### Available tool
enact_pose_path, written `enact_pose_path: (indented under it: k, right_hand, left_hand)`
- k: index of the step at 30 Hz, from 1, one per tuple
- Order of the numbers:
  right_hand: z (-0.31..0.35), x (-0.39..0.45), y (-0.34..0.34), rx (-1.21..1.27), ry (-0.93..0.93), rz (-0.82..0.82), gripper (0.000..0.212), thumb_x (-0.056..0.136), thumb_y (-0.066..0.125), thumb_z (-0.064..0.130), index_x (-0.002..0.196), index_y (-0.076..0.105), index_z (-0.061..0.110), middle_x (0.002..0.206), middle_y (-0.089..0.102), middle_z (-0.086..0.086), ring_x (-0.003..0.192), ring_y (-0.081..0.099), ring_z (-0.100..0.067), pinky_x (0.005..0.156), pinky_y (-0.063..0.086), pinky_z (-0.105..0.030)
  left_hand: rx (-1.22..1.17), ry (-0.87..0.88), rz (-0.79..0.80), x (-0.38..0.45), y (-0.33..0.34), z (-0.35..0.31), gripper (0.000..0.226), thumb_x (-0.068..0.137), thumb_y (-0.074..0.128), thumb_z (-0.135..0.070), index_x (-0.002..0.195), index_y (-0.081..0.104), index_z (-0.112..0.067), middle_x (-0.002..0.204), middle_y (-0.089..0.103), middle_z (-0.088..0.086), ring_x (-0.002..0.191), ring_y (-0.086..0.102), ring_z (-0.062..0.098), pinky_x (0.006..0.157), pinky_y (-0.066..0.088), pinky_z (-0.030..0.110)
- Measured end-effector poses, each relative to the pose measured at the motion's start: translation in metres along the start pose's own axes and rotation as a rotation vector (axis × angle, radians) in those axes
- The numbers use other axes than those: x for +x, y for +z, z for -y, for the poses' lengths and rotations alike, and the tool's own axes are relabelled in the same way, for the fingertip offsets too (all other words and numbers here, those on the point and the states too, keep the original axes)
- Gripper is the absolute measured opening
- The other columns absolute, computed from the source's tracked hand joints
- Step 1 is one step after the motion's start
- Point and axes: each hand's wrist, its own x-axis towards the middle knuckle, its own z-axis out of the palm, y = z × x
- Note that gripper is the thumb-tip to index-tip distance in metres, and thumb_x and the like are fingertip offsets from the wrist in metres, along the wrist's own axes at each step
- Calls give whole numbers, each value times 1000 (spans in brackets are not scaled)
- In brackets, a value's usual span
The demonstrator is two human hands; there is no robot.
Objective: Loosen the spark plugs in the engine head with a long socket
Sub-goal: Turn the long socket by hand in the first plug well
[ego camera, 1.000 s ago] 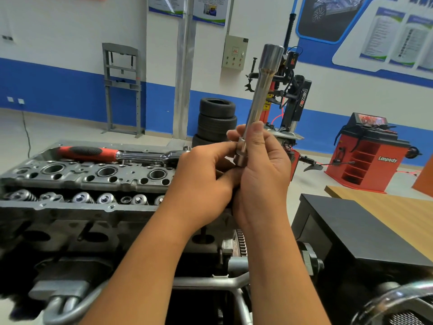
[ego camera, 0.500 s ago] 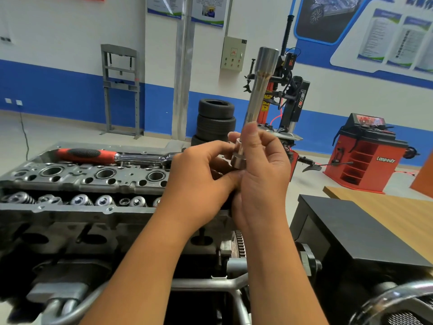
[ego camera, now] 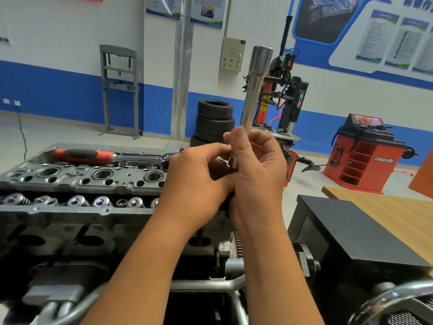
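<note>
A long polished steel socket (ego camera: 254, 87) stands almost upright in front of me, its wide end at the top. My right hand (ego camera: 257, 170) grips its lower part, thumb across the shaft. My left hand (ego camera: 199, 177) closes around the bottom end from the left, fingertips touching the socket's base. The engine head (ego camera: 77, 181) lies to the left and below, with three round spark plug wells showing along its top. A ratchet with a red and black handle (ego camera: 93, 157) rests on the head's far edge; its head is partly hidden behind my left hand.
A black box (ego camera: 356, 233) sits on a wooden table (ego camera: 398, 212) at my right. A row of valve springs (ego camera: 77, 201) runs along the head's near side. Stacked tyres (ego camera: 214, 120), a tyre changer (ego camera: 288, 97) and a red wheel balancer (ego camera: 365, 156) stand behind on the floor.
The socket has sunk slightly in my hands and my right thumb has shifted higher along its shaft. My left fingers have worked around its base. The ratchet has stayed where it lay.
</note>
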Motion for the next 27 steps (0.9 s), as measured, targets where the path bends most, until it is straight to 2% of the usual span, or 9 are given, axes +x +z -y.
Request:
enact_pose_path:
  k: [2,4,6,8,12,16,19,24,27]
  right_hand:
    - [0,-1,1,-6,-22,22,17,77,77,44,81,69,30,87,73,-4,79,66,-16,79,57,-42]
    - [-1,0,2,-8,-18,26,14,85,73,43,80,71,30,90,76,-4,85,68,-17,85,58,-44]
    - [-1,1,2,-9,4,28,20,90,68,44,82,72,25,91,75,-6,88,68,-22,89,58,-53]
    - [-1,1,2,6,36,33,25,92,67,43,84,75,21,91,74,-8,88,68,-26,90,58,-59]
    - [0,1,0,-11,12,16,23,83,78,36,92,70,16,87,69,-9,76,65,-22,70,60,-41]
    - [0,1,2,-48,-30,2,25,86,72,38,92,70,13,88,70,-6,82,62,-20,86,56,-51]
    - [0,0,3,-46,3,21,28,92,63,41,90,74,16,90,74,-5,88,68,-18,95,57,-54]
    - [1,-1,3,-32,-4,22,32,79,78,48,89,69,19,89,71,-9,77,69,-21,70,62,-42]
    - [0,0,2,-70,-29,32,36,81,72,53,90,70,19,90,75,-4,83,70,-17,80,62,-43]
  left_hand:
    - [-44,26,80,1,-2,-3,36,93,73,-9,117,76,-36,97,79,-15,94,75,3,84,62,27]
    - [-103,41,127,0,-5,-6,43,98,68,-5,113,72,-45,100,79,-17,97,74,0,85,60,21]
    - [-118,26,106,0,-5,-6,50,97,68,-3,107,70,-52,97,79,-18,93,74,-1,82,61,20]
    - [-111,4,48,0,-3,-4,46,92,74,-4,107,73,-48,94,79,-17,89,75,1,81,63,28]
    - [-78,0,-4,-1,0,-4,36,86,81,-9,113,80,-33,91,79,-16,86,75,-1,79,63,28]
    - [-93,28,143,-2,-4,-9,36,97,68,-6,118,75,-34,102,78,-18,99,73,-3,86,61,23]
    - [-122,21,144,-1,-7,-8,44,97,66,-1,108,71,-43,100,78,-18,96,73,-1,87,61,26]
    - [-70,-11,26,-2,-3,-4,35,88,80,-7,110,76,-34,90,78,-17,85,74,0,76,63,25]
    - [-58,24,57,-1,-4,-5,35,92,75,-8,111,74,-38,96,77,-21,92,73,-4,82,60,18]
